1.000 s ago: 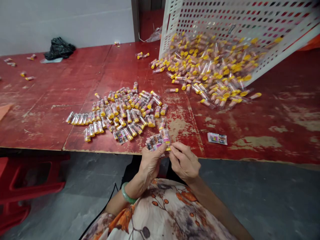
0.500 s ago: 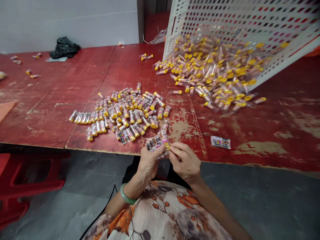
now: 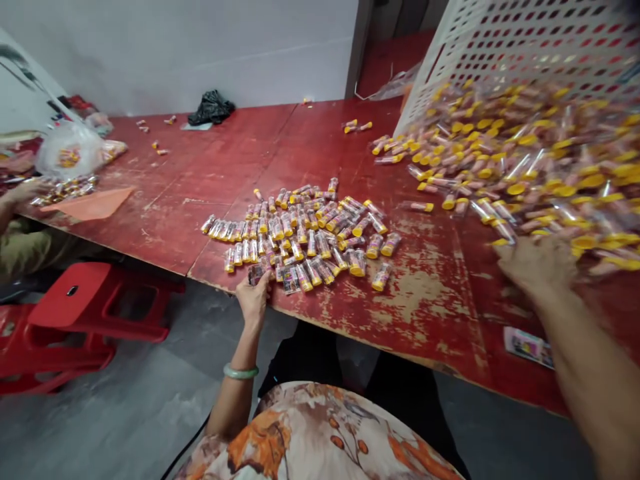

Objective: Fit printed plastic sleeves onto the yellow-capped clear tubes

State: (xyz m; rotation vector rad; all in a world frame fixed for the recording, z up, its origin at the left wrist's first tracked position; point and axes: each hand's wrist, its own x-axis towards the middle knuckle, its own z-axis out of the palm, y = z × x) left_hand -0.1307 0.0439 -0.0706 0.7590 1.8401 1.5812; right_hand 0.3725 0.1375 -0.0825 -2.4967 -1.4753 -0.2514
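Observation:
My left hand [image 3: 253,299] is at the table's front edge, thumb and fingers pinched on a few small dark printed labels [image 3: 255,274]. Just beyond it spreads a group of labelled clear tubes [image 3: 286,223] with yellow caps, some lined up in rows. Over to the right, my right hand [image 3: 540,268] is at the near side of a big heap of unlabelled clear tubes [image 3: 500,157] with yellow caps and pinkish contents. Its fingertips are hidden among the tubes. One labelled tube [image 3: 381,277] lies apart near the edge.
A white perforated crate [image 3: 435,57] lies tipped behind the heap. Flat printed labels [image 3: 527,345] lie by my right forearm. A black plastic bag [image 3: 211,108] rests at the back. Red stools [image 3: 75,293] stand left. Another person's hand [image 3: 23,192] is at far left, by an orange sheet [image 3: 95,204].
My hands have parted. The left moved left with the labels, and the right reached out to the heap. The tube they held is now down near the edge. The view has turned left.

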